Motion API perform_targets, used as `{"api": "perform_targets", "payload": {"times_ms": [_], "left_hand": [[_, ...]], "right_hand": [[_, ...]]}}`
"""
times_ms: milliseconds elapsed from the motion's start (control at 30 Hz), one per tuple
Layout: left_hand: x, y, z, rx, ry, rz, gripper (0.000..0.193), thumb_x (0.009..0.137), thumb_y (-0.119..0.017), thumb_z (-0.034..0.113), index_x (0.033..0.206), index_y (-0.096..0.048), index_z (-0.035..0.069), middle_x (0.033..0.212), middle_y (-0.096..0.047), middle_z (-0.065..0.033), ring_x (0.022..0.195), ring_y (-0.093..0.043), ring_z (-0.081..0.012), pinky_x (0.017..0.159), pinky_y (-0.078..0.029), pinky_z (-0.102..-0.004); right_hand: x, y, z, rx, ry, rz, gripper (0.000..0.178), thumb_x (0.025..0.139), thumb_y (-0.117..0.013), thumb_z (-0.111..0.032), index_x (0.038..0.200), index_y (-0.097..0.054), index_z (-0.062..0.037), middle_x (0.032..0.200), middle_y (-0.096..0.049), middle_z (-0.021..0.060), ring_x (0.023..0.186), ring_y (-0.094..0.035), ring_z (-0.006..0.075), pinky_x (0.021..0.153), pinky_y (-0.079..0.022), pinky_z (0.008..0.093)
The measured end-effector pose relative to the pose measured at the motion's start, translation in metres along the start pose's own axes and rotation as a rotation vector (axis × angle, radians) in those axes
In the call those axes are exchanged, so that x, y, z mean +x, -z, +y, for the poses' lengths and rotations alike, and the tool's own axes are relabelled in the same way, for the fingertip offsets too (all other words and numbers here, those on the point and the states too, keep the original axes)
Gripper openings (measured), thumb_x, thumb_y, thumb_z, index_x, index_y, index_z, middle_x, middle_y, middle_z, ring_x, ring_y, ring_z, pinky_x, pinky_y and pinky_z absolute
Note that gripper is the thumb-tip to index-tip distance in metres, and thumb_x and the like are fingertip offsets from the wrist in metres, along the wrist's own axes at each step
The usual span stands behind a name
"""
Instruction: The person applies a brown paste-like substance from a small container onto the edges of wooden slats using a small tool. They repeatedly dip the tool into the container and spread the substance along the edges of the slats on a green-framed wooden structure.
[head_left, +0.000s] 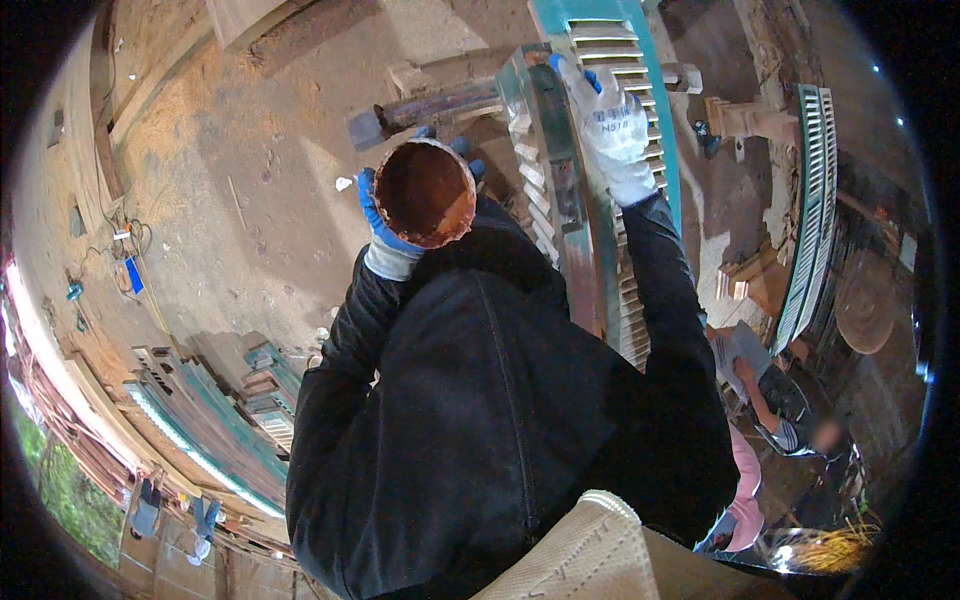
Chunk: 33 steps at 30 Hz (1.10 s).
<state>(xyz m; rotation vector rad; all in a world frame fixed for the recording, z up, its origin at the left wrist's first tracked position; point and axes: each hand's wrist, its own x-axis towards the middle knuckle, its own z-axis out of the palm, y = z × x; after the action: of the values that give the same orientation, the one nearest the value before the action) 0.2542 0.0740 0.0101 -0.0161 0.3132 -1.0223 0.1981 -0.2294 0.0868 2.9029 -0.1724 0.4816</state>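
My left hand (388,242), in a white glove with blue fingers, is closed around a round can (425,193). Its open mouth faces up, and reddish-brown residue coats the inside and rim. My right hand (610,130), in a similar glove, is over a green louvered shutter (640,60) with pale slats. Its fingers are curled toward a second shutter frame (540,110) standing beside it; whatever they hold, if anything, is hidden beneath the glove.
A wooden beam (430,108) lies beyond the can. Another louvered shutter (808,220) stands at right, near a seated person (790,410). Stacked green shutters (200,420) are at lower left, with cables (140,240) and long planks (100,130) on the dirt floor.
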Motion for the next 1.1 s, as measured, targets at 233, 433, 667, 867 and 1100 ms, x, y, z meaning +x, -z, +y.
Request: {"api": "perform_targets", "payload": {"times_ms": [233, 433, 667, 867, 1100], "left_hand": [[0.000, -0.006, -0.002, -0.004, 0.030, -0.168, 0.089, 0.082, -0.047, 0.079, 0.146, -0.044, 0.017, 0.151, -0.042, -0.0182, 0.138, -0.041, -0.0393, 0.116, -0.030, -0.0573], [0.000, -0.012, -0.007, -0.112, 0.072, -0.153, 0.092, 0.080, -0.047, 0.081, 0.148, -0.042, 0.018, 0.153, -0.038, -0.0180, 0.139, -0.038, -0.0406, 0.117, -0.027, -0.0589], [0.000, -0.008, -0.003, 0.002, 0.023, -0.104, 0.091, 0.081, -0.047, 0.079, 0.147, -0.042, 0.017, 0.152, -0.040, -0.0171, 0.139, -0.039, -0.0399, 0.117, -0.027, -0.0597], [0.002, 0.002, -0.001, 0.046, -0.050, -0.049, 0.091, 0.081, -0.047, 0.079, 0.146, -0.043, 0.015, 0.150, -0.044, -0.0140, 0.140, -0.039, -0.0379, 0.117, -0.026, -0.0605], [0.000, 0.003, -0.003, -0.104, -0.015, -0.081, 0.090, 0.082, -0.047, 0.078, 0.145, -0.044, 0.015, 0.149, -0.045, -0.0131, 0.140, -0.039, -0.0373, 0.118, -0.024, -0.0614]], "right_hand": [[-0.009, -0.002, 0.003, -0.077, 0.095, 0.034, 0.060, 0.085, -0.065, -0.016, 0.140, -0.050, -0.0311, 0.101, -0.056, 0.0038, 0.064, -0.062, 0.0148, 0.048, -0.051, 0.0290], [-0.004, -0.007, 0.002, -0.104, 0.033, 0.028, 0.057, 0.084, -0.064, -0.014, 0.138, -0.053, -0.0301, 0.101, -0.054, 0.0033, 0.063, -0.061, 0.0149, 0.047, -0.051, 0.0277], [-0.016, -0.006, -0.002, -0.033, 0.006, 0.020, 0.061, 0.083, -0.063, -0.010, 0.138, -0.053, -0.0333, 0.104, -0.055, 0.0053, 0.064, -0.062, 0.0172, 0.053, -0.054, 0.0308], [-0.008, -0.009, 0.007, -0.010, -0.060, 0.054, 0.057, 0.086, -0.064, -0.012, 0.137, -0.053, -0.0343, 0.103, -0.057, 0.0056, 0.068, -0.066, 0.0178, 0.054, -0.055, 0.0319], [-0.005, 0.011, -0.002, -0.013, -0.018, -0.023, 0.054, 0.086, -0.065, -0.013, 0.135, -0.055, -0.0304, 0.103, -0.058, 0.0065, 0.071, -0.067, 0.0184, 0.055, -0.056, 0.0328]]}}
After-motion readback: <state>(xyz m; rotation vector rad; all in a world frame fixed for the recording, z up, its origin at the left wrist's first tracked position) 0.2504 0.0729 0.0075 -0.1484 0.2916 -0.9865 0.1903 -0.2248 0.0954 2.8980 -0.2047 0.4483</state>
